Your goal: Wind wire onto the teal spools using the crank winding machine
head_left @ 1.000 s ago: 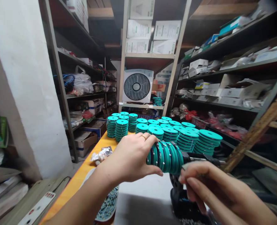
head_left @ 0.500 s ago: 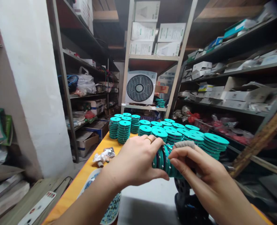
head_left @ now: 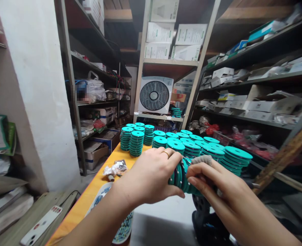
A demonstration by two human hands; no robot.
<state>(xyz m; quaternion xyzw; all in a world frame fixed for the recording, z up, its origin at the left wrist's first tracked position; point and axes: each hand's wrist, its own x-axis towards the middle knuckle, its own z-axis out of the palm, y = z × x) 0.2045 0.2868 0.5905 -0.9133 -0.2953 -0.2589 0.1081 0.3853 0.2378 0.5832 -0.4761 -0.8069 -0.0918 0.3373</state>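
Note:
A row of teal spools (head_left: pixel 178 179) with white pin heads round their edges sits on its side, in front of both hands. Over its left end, my left hand (head_left: pixel 154 174) is closed, fingers across the top and thumb below. My right hand (head_left: pixel 227 191) pinches thumb and index finger together at the right side of the row; whatever lies between the fingertips is too small to make out. A grey wrap (head_left: pixel 202 159) covers one right finger. Below the row stands a black stand (head_left: pixel 202 208), partly hidden by my right hand.
Several stacks of teal spools (head_left: pixel 137 143) fill the back of the yellow table (head_left: pixel 83 208). An oval tray (head_left: pixel 106 185) of small parts and a small plastic packet (head_left: pixel 115 168) lie left. A box fan (head_left: pixel 154 95) and loaded shelves stand behind. A phone (head_left: pixel 42 225) lies lower left.
The whole view has shifted slightly, so things appear a little to the right. Both hands keep nearly the same hold at the spools, and my right fingertips remain pinched.

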